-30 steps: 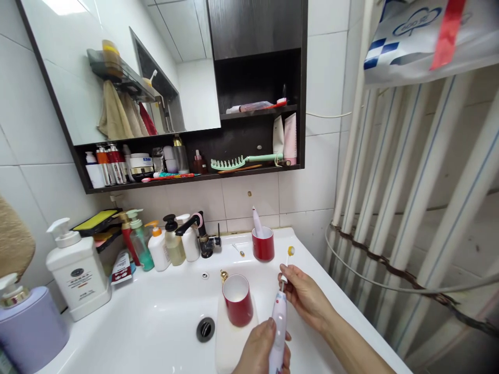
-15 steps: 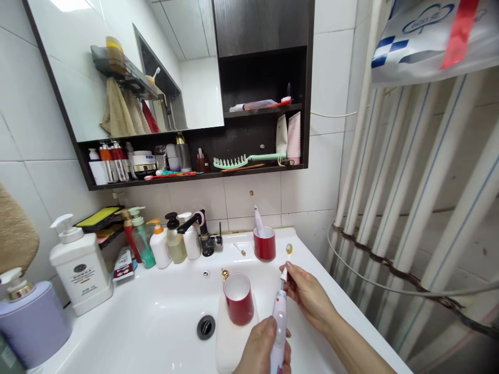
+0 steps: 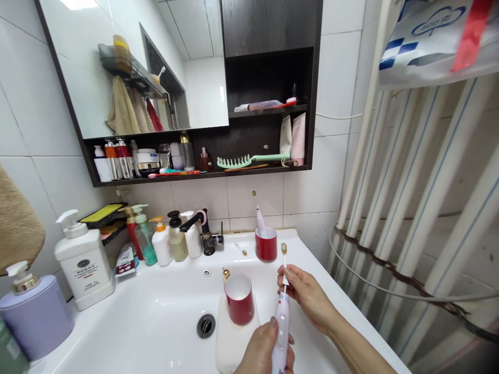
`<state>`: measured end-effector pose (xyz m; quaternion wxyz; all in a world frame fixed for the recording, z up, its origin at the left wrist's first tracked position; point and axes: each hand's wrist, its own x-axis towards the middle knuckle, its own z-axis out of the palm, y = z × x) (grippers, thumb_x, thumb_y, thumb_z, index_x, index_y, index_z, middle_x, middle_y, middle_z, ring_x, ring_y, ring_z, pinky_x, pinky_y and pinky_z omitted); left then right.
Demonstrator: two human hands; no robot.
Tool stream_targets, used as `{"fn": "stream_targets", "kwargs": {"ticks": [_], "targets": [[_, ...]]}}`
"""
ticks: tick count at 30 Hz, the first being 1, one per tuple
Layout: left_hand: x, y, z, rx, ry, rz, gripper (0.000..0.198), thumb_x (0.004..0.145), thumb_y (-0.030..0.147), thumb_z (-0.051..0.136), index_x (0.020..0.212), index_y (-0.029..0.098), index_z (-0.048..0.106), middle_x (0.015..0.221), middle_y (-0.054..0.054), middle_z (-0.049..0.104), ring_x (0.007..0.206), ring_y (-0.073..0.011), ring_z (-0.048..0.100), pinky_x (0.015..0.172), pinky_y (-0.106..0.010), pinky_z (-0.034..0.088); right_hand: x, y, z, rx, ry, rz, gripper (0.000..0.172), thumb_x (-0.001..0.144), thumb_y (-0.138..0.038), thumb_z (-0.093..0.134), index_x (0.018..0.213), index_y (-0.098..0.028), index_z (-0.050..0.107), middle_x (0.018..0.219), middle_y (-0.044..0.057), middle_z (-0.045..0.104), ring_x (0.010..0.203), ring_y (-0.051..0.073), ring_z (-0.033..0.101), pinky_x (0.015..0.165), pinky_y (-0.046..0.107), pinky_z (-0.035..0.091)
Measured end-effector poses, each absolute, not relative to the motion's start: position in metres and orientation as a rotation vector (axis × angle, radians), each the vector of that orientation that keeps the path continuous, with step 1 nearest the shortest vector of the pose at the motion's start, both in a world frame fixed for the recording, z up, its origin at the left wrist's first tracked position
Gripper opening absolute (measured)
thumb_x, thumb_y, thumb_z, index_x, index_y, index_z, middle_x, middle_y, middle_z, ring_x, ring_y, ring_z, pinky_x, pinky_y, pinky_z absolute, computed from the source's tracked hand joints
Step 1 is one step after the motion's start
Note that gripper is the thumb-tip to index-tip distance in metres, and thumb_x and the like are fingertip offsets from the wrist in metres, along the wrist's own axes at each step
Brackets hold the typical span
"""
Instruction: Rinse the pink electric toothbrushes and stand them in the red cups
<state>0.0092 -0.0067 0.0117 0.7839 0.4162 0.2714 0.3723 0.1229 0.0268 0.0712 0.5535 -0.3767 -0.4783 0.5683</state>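
Observation:
My left hand [image 3: 262,345] is wrapped around the pale lilac electric toothbrush handle [image 3: 281,327], held upright over the sink. Between thumb and fingers, my right hand [image 3: 306,293] pinches the white toothbrush head [image 3: 284,259], bristles up and facing me. A thin metal shaft shows between head and handle. Beyond my hands, a red cup [image 3: 266,245] on the sink ledge holds another lilac toothbrush handle [image 3: 261,222] with a bare tip. A second toothbrush head [image 3: 242,250] lies on the ledge. Nearer, an upright red cup [image 3: 239,300] stands on a white pad [image 3: 234,348].
The black faucet [image 3: 206,236] rises behind the basin, with several pump bottles [image 3: 179,244] to its left. A dark shelf cabinet [image 3: 268,135] with a mirror hangs above. White pipes [image 3: 390,171] and a hanging bag [image 3: 436,47] flank the right.
The toothbrush head in my right hand has turned so its bristles face me more, and it has tipped slightly left. The view has shifted a little; the two cups stay put.

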Motion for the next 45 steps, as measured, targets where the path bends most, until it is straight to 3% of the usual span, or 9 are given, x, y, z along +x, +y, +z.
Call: {"fn": "stream_targets", "kwargs": {"ticks": [7, 20, 27, 34, 41, 45], "targets": [[0.008, -0.010, 0.020, 0.834, 0.555, 0.792, 0.055, 0.051, 0.065, 0.034, 0.066, 0.012, 0.042, 0.040, 0.005, 0.042, 0.029, -0.0039, 0.038, 0.033, -0.017, 0.017, 0.115, 0.023, 0.067, -0.739, -0.972, 1.498, 0.017, 0.067, -0.035, 0.042, 0.068, -0.019, 0.046, 0.057, -0.002, 0.052, 0.056, 0.011, 0.050, 0.057, 0.025, 0.035], [0.006, -0.008, 0.017, 0.882, 0.544, 0.837, 0.054, 0.055, 0.064, 0.029, 0.068, 0.013, 0.040, 0.044, 0.004, 0.042, 0.030, -0.0043, 0.038, 0.032, -0.017, 0.020, 0.108, 0.021, 0.066, -0.757, -0.989, 1.499, 0.019, 0.065, -0.036, 0.044, 0.068, -0.017, 0.045, 0.057, -0.002, 0.051, 0.057, 0.012, 0.051, 0.056, 0.025, 0.036], [0.008, -0.005, 0.011, 0.941, 0.631, 0.934, 0.054, 0.057, 0.064, 0.026, 0.067, 0.013, 0.040, 0.042, 0.004, 0.041, 0.026, -0.0044, 0.036, 0.028, -0.017, 0.018, 0.104, 0.021, 0.063, -0.851, -1.034, 1.414, 0.020, 0.064, -0.038, 0.043, 0.065, -0.018, 0.045, 0.056, -0.003, 0.051, 0.054, 0.010, 0.050, 0.062, 0.027, 0.038], [0.009, -0.003, 0.012, 0.976, 0.655, 0.959, 0.053, 0.057, 0.063, 0.028, 0.066, 0.013, 0.039, 0.041, 0.004, 0.041, 0.025, -0.0039, 0.034, 0.026, -0.016, 0.020, 0.101, 0.019, 0.065, -0.878, -1.001, 1.437, 0.023, 0.063, -0.041, 0.042, 0.066, -0.018, 0.043, 0.058, -0.002, 0.051, 0.055, 0.012, 0.052, 0.055, 0.025, 0.039], [0.007, -0.003, 0.016, 0.975, 0.646, 0.971, 0.051, 0.057, 0.063, 0.030, 0.065, 0.013, 0.038, 0.041, 0.004, 0.041, 0.024, -0.0040, 0.034, 0.025, -0.015, 0.020, 0.099, 0.019, 0.064, -0.773, -0.934, 1.546, 0.021, 0.064, -0.039, 0.042, 0.068, -0.018, 0.043, 0.060, -0.001, 0.052, 0.057, 0.013, 0.052, 0.058, 0.027, 0.039], [0.006, -0.002, 0.017, 0.997, 0.624, 0.975, 0.050, 0.058, 0.062, 0.029, 0.066, 0.014, 0.038, 0.043, 0.004, 0.042, 0.025, -0.0040, 0.035, 0.026, -0.015, 0.020, 0.098, 0.017, 0.064, -0.767, -0.962, 1.550, 0.022, 0.063, -0.040, 0.042, 0.069, -0.019, 0.045, 0.060, -0.001, 0.053, 0.057, 0.014, 0.052, 0.048, 0.024, 0.037]]}}
